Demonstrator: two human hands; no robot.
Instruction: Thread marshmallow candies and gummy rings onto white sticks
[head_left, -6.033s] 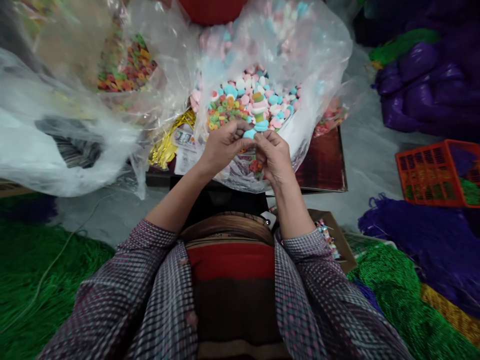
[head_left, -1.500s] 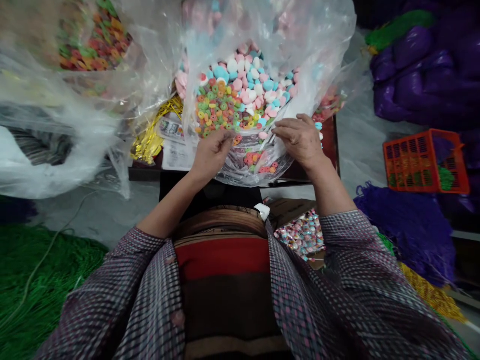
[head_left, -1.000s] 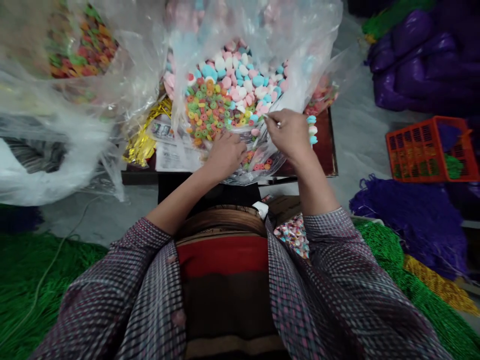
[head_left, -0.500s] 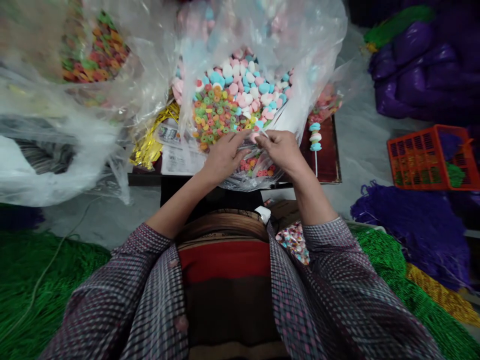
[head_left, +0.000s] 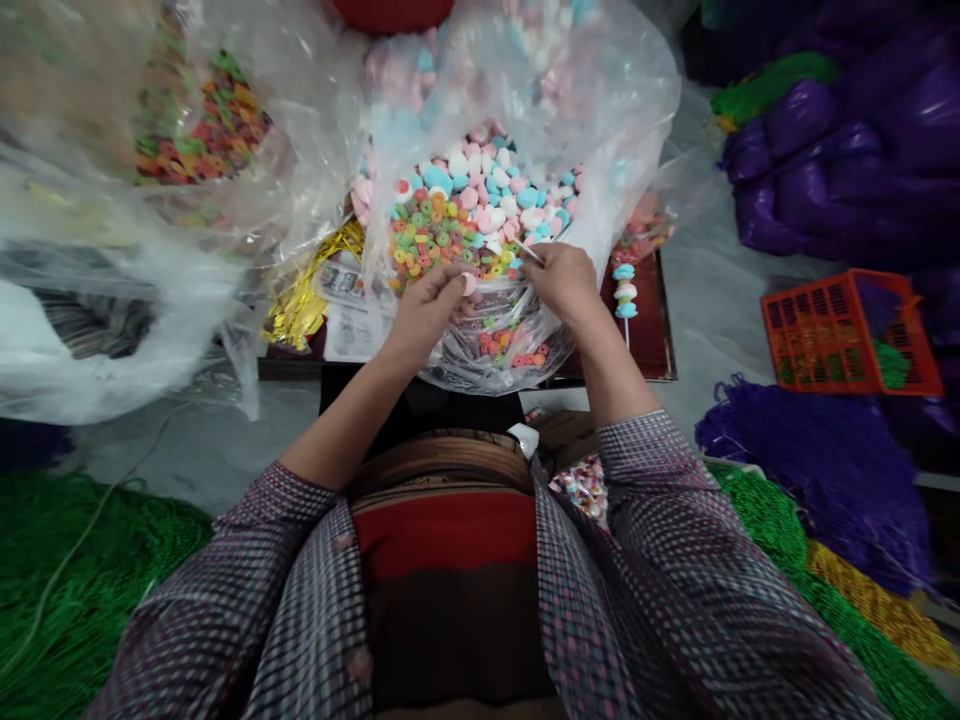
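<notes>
Between the fingertips of my left hand (head_left: 431, 305) is a small pink candy (head_left: 469, 284). My right hand (head_left: 561, 280) pinches a thin white stick (head_left: 529, 252) whose free end points up and left. Both hands are over an open clear plastic bag (head_left: 480, 365), apart from each other. Under and beyond them lie colourful ring candies (head_left: 435, 235) and pink, white and blue marshmallows (head_left: 487, 185). A finished-looking skewer of blue, white and pink pieces (head_left: 625, 291) lies on the dark red table (head_left: 654, 335) to the right.
Clear bags of ring candies (head_left: 214, 130) stand at the left, beside gold tinsel (head_left: 300, 300) and a printed sheet (head_left: 349, 330). An orange basket (head_left: 814, 330) and purple bundles (head_left: 817, 170) are on the right. Green fringe (head_left: 90, 560) lies at lower left.
My hands have moved apart, the left one to the left with the pink candy and the right one slightly up with the stick. The whole view has shifted a little.
</notes>
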